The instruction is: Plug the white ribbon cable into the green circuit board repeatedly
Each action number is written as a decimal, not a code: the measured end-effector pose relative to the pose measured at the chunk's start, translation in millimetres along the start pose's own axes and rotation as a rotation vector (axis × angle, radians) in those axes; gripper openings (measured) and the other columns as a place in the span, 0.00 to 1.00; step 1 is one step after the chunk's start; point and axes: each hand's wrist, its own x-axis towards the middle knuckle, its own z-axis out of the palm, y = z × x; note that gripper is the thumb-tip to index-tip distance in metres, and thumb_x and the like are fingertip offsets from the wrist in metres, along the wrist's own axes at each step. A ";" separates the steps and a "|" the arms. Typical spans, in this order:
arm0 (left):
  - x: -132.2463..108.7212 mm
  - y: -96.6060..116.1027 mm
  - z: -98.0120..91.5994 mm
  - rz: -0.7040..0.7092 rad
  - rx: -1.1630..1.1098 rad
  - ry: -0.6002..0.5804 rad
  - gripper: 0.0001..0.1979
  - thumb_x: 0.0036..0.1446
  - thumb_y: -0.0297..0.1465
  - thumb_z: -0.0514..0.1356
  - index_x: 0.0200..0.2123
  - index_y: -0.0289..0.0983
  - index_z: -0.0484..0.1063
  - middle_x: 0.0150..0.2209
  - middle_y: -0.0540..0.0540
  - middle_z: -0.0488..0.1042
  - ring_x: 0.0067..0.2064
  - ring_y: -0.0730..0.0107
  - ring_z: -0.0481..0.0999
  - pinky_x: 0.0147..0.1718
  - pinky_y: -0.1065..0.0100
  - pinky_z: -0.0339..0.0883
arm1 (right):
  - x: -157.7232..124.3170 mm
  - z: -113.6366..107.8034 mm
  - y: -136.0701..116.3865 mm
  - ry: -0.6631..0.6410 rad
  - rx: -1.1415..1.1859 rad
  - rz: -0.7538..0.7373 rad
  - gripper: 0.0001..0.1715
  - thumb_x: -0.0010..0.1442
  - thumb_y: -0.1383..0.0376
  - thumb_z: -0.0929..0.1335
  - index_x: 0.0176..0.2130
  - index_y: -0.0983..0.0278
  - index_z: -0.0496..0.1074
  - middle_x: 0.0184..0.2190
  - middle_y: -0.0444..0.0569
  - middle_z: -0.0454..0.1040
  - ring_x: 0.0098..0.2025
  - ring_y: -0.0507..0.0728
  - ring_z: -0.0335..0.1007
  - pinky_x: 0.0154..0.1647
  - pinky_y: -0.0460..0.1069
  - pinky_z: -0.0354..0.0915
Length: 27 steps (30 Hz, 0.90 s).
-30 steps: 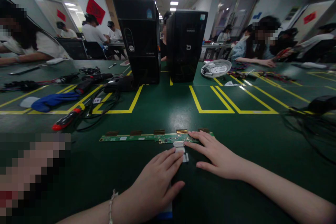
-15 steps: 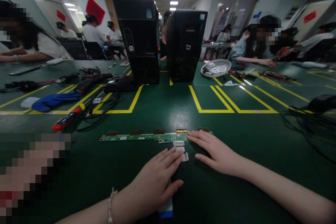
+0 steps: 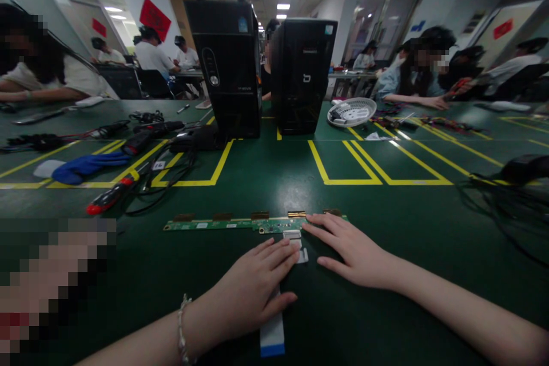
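Note:
A long, narrow green circuit board (image 3: 231,225) lies flat across the table, with several brown tabs along its far edge. From a connector at its near edge, a white flat ribbon cable (image 3: 273,333) with a blue end runs toward me. My left hand (image 3: 253,291) rests over the cable, fingers stretched out and fingertips on the part close to the connector. My right hand (image 3: 347,249) is flat, its fingers spread and its fingertips on the right part of the board, which it partly covers. Under my left palm, part of the cable is hidden.
Two black computer towers (image 3: 225,74) stand at the back. On the left lie a red-and-black screwdriver (image 3: 110,197), a blue glove (image 3: 88,167) and black cables. A white basket (image 3: 351,111) sits back right; dark cables (image 3: 506,206) lie at right. Other people sit around.
My left hand has shifted slightly left, so more of the ribbon cable shows below it. My right fingers have moved slightly left on the board.

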 end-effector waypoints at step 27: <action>-1.6 -7.0 -3.1 0.037 0.025 -0.008 0.32 0.65 0.45 0.54 0.67 0.38 0.55 0.66 0.41 0.60 0.66 0.55 0.60 0.64 0.53 0.53 | 5.6 1.1 4.3 0.034 -0.014 -0.031 0.30 0.67 0.51 0.62 0.64 0.57 0.61 0.64 0.56 0.60 0.65 0.65 0.54 0.63 0.67 0.56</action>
